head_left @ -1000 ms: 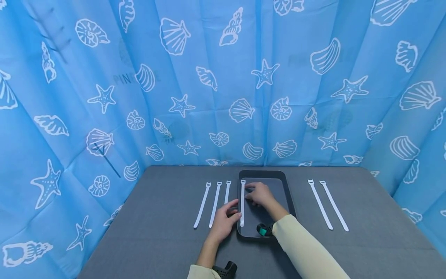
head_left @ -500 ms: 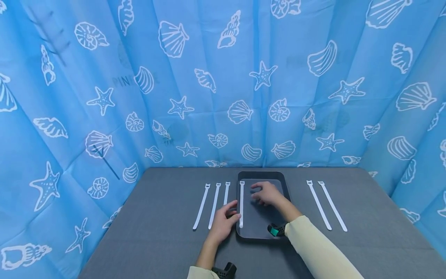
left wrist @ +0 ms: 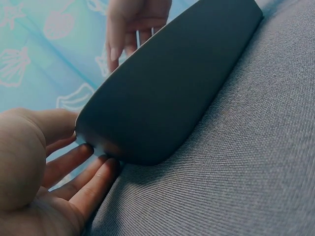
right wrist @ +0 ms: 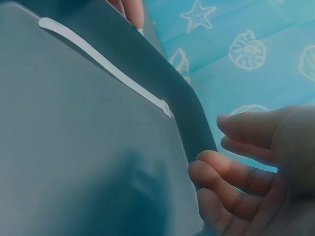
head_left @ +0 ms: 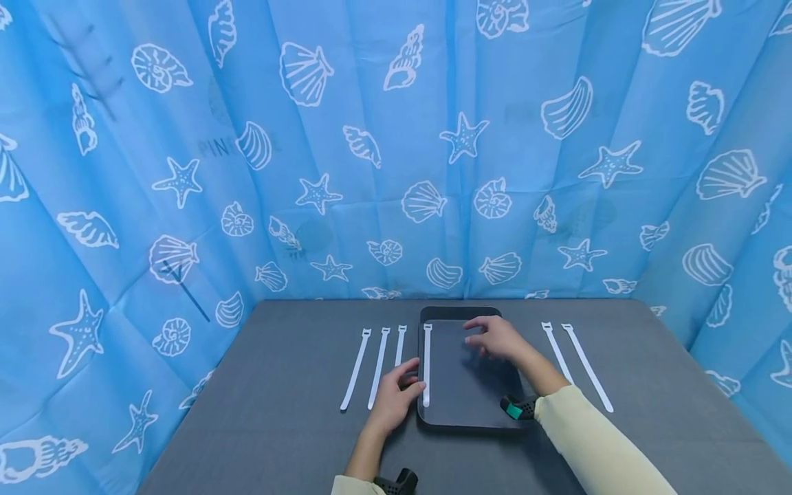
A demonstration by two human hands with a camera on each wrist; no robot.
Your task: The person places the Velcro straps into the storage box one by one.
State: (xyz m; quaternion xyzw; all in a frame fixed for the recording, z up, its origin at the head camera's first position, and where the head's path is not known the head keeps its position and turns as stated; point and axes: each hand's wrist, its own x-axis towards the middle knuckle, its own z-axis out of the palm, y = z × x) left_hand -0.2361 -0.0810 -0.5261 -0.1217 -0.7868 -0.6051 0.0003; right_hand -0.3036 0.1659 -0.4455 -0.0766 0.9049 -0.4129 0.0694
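Observation:
In the head view a white strap-like cable tie [head_left: 427, 364] lies lengthwise along the left inner side of a dark grey tray [head_left: 460, 421]. My left hand [head_left: 393, 397] rests against the tray's left wall, its fingers spread and lightly bent. The left wrist view shows its fingertips touching the tray's outside [left wrist: 162, 88]. Over the right half of the tray hovers my right hand [head_left: 500, 338], fingers loosely bent with nothing between them. In the right wrist view that hand [right wrist: 246, 172] is apart from the white cable tie [right wrist: 108, 66].
Left of the tray lie three more white cable ties [head_left: 355, 371] side by side, one partly behind my left hand. Two others [head_left: 588, 368] lie to the right, one partly covered by my right arm. A blue shell-print curtain [head_left: 371, 172] hangs behind the grey table [head_left: 278, 385].
My right hand has moved away from the cable tie in the tray, toward the right. The cable tie stays where it lay, and my left hand keeps its place by the tray's wall.

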